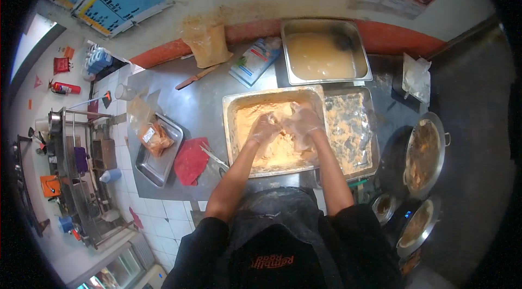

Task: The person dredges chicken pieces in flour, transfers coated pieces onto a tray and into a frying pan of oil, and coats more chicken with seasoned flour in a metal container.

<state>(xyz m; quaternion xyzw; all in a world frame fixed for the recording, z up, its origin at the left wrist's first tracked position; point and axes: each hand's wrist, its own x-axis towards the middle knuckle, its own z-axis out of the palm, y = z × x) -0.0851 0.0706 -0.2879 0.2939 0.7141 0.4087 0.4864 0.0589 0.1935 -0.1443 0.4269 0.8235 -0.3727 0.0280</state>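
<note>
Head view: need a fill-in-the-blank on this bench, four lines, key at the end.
The left hand and right hand are both ____ the pan of pale powder. The deep pan beyond it holds a cloudy ____. The cloth beside the small metal tray is coloured ____. The labelled bag lies on that tray, to the person's ____.

Missing words: inside; liquid; red; left.

The worktop is smooth, glossy metal. The cloth looks matt and soft; the pan is shiny metal.
</note>
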